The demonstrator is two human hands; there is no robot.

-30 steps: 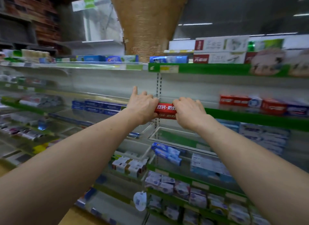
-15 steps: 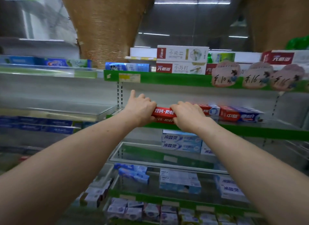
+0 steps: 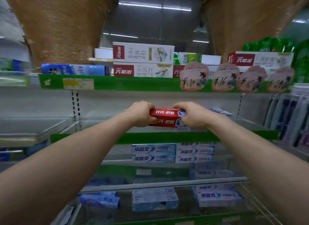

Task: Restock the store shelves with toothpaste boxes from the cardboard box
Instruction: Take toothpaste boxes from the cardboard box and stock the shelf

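Note:
Two red toothpaste boxes (image 3: 164, 117), stacked one on the other, are held just above the green-edged middle shelf (image 3: 167, 137). My left hand (image 3: 142, 113) grips their left end with curled fingers. My right hand (image 3: 192, 115) grips their right end, where the print turns blue and white. Behind my right hand a further blue-and-white box (image 3: 220, 111) lies on the same shelf. The cardboard box is out of view.
The top shelf (image 3: 117, 83) carries white-and-red and blue toothpaste boxes and round price tags (image 3: 222, 79). Blue-and-white boxes (image 3: 172, 152) fill the shelf below. A glass shelf (image 3: 25, 134) is at left. Toothbrush packs (image 3: 287, 117) hang at right.
The view has swung right along the shelves, with both hands carrying the red boxes that way. The boxes now show as a stack of two, and my left index finger has curled in.

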